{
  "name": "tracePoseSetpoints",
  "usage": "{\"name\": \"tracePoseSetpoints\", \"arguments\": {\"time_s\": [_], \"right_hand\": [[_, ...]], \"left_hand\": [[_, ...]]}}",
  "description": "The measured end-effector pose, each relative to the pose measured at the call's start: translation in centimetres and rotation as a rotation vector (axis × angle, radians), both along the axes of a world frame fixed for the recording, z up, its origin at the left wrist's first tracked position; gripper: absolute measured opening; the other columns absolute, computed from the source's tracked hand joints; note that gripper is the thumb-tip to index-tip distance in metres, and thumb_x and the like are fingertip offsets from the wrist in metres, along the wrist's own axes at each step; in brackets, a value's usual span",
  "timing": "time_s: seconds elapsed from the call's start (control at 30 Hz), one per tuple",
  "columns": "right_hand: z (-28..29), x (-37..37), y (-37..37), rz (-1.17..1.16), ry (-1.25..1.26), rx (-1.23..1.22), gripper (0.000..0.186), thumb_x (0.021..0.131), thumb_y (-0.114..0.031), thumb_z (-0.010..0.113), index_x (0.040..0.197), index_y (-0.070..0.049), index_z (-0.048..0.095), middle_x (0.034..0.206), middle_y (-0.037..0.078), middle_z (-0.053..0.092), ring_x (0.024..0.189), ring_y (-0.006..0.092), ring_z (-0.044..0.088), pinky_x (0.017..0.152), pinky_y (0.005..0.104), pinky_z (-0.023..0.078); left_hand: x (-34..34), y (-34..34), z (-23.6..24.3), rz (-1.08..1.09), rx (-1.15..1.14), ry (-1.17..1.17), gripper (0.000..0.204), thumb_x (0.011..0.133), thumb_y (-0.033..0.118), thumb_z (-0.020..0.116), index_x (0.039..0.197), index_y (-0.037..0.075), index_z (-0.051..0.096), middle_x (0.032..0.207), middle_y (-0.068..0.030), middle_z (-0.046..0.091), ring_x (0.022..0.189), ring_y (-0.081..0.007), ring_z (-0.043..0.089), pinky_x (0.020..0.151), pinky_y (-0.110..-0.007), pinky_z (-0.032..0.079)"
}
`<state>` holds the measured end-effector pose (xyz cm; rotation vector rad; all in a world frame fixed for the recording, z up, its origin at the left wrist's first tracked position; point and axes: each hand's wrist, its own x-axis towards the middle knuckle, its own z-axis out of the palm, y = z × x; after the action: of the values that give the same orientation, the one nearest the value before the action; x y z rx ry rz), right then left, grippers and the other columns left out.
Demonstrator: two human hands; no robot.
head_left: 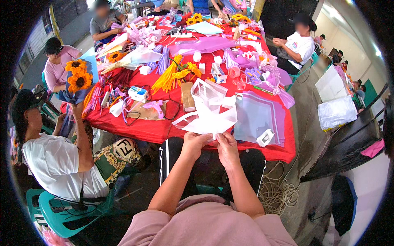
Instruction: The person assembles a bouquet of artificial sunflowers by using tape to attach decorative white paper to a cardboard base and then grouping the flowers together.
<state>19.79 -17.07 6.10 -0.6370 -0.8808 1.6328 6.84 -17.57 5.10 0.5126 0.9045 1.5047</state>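
Both my hands meet at the near edge of the red-covered table [123,130], pinching the gathered lower end of a white translucent wrapping sheet [211,119]. My left hand [196,143] grips it from the left with fingers closed. Close beside it, my right hand [226,148] is closed on the same end. The sheet fans out away from me over the table. To its right lies a stack of lilac and clear wrapping sheets [258,115], with a white tape dispenser [265,137] on its near corner. A pink glue gun [154,108] rests left of the sheet.
Yellow pipe cleaners [167,76], a brown block [188,96] and a small white box [138,94] lie farther in. At left, a co-worker [61,156] holds a sunflower bouquet [79,78]. Another person [297,45] sits at right. Coiled rope [279,192] lies on the floor.
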Motion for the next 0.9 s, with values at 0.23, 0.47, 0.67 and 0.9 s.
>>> {"name": "tracePoseSetpoints", "arguments": {"time_s": [0.23,0.47,0.67,0.9], "right_hand": [[3.1,-0.6,-2.9,-0.048,-0.113,0.174,0.014,0.090,-0.004,0.058,0.101,0.002,0.065,0.095,0.004,0.063,0.088,0.0101,0.057,0.082,0.0254,0.045],[5.2,-2.0,-6.7,-0.148,-0.185,0.292,0.014,0.087,0.000,0.061,0.100,0.005,0.065,0.098,0.005,0.063,0.087,0.0093,0.058,0.079,0.0233,0.046],[6.8,-2.1,-8.2,-0.143,-0.284,0.448,0.013,0.087,0.003,0.059,0.099,0.005,0.064,0.098,0.004,0.061,0.090,0.0104,0.058,0.081,0.0254,0.047],[7.1,-2.6,-8.1,0.049,-0.162,0.213,0.010,0.084,0.002,0.061,0.093,0.003,0.066,0.089,0.002,0.063,0.080,0.0082,0.057,0.074,0.0228,0.044]], "left_hand": [[0.0,-3.5,3.9,0.027,0.214,-0.074,0.037,0.075,-0.007,0.066,0.111,-0.001,0.055,0.099,-0.0111,0.065,0.088,-0.0220,0.066,0.076,-0.035,0.057],[-1.0,-7.5,6.3,0.036,0.328,-0.057,0.034,0.075,-0.007,0.066,0.109,-0.002,0.060,0.099,-0.0082,0.066,0.087,-0.0170,0.064,0.076,-0.029,0.053],[-1.8,-9.1,6.4,0.106,0.345,0.246,0.030,0.074,-0.003,0.069,0.104,-0.001,0.063,0.097,-0.0065,0.066,0.086,-0.0143,0.062,0.077,-0.029,0.051],[-3.9,-11.1,8.1,0.115,0.389,0.488,0.031,0.071,-0.001,0.073,0.101,-0.002,0.065,0.092,-0.0036,0.067,0.082,-0.0111,0.060,0.074,-0.027,0.050]]}}
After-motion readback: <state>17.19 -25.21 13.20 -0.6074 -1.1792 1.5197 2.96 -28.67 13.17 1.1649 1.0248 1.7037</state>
